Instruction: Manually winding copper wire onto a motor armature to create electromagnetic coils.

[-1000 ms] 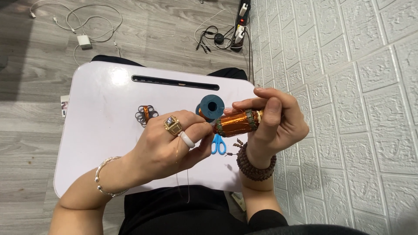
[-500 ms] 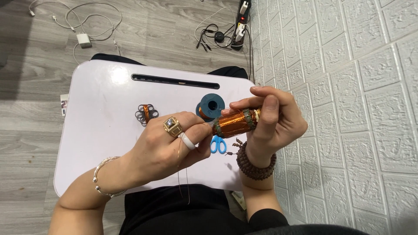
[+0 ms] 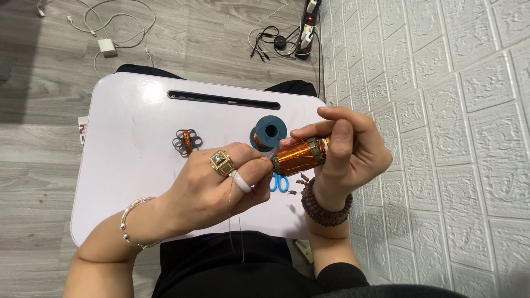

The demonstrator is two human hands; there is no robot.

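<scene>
Left-hand fingers (image 3: 251, 175) pinched a thin copper wire (image 3: 236, 221) right at the end of the copper-wound rotor (image 3: 298, 156), which the right hand (image 3: 345, 154) gripped above the white table (image 3: 132, 132). Since a second earlier the rotor had tilted slightly, so winding looked underway. Blue spool (image 3: 269, 132) sat just behind, scissors (image 3: 279, 183) underneath.
</scene>
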